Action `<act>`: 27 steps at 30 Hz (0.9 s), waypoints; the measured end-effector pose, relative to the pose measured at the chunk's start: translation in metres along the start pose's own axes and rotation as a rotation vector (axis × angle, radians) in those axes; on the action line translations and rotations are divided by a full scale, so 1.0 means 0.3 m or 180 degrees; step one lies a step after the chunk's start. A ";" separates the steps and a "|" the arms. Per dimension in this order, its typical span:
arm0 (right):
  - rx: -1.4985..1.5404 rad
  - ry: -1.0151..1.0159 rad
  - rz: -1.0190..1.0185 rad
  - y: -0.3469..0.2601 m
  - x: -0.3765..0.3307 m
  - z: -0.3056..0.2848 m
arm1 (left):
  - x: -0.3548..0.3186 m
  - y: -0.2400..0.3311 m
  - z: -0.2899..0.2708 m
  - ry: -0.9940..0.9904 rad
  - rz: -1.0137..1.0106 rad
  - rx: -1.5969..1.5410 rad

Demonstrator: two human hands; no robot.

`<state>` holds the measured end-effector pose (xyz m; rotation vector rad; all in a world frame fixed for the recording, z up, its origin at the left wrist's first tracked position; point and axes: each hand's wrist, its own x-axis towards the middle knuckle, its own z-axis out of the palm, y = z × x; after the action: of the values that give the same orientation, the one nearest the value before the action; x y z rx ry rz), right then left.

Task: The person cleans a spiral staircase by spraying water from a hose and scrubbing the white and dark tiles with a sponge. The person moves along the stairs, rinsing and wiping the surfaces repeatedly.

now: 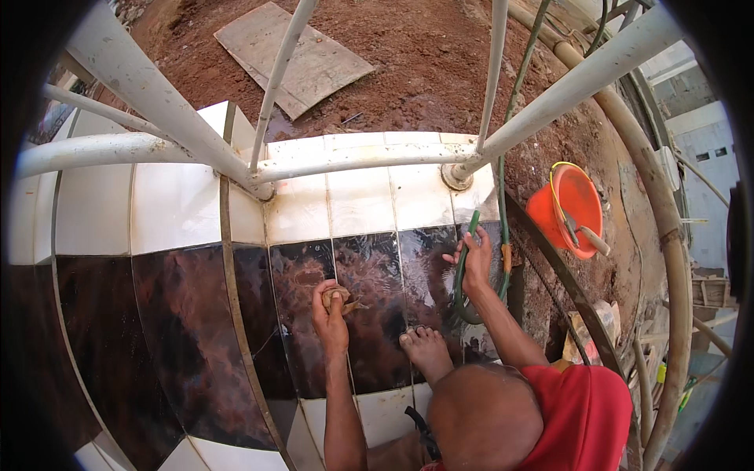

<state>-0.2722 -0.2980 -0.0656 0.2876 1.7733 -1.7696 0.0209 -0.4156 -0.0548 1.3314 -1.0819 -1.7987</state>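
Note:
A crumpled brown rag [338, 297] is gripped in my left hand [332, 315], closed over the dark marbled tiles [369, 275]. Its exact material is hard to make out. My right hand [476, 263] holds a green hose [462, 271] near its end, which points up toward the white tile ledge [361, 184]. Below the hand the hose bends in a loop. The tiles by the hose look wet and shiny. My bare foot [428, 353] rests on the tiles between my two arms, with the bent knee [487, 408] nearer.
White metal railings [345, 163] cross above the ledge, with posts fixed to it. An orange bucket [561, 206] with a wooden-handled tool [594, 239] stands on bare soil to the right. A board [290, 59] lies on red earth beyond. A thick bent pipe [660, 212] runs down the right side.

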 end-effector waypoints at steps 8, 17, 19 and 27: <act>-0.0554 -0.0683 -0.0192 0.037 0.000 0.085 | -0.030 -0.104 -0.028 0.0190 -0.0234 0.0257; -0.2074 -0.2722 -0.0482 0.221 -0.161 0.405 | 0.016 -0.056 -0.069 0.1077 0.0962 0.1728; -0.1763 -0.2112 -0.0651 0.185 -0.151 0.425 | 0.008 -0.056 -0.075 0.1317 0.1314 0.2522; -0.1693 -0.2519 -0.0298 0.156 -0.233 0.300 | 0.181 -0.098 0.051 0.0500 0.1946 0.3946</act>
<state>-0.1675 -0.3623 -0.0585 -0.6376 1.5661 -1.1415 -0.0096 -0.4452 -0.1020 1.4317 -2.3364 -0.4612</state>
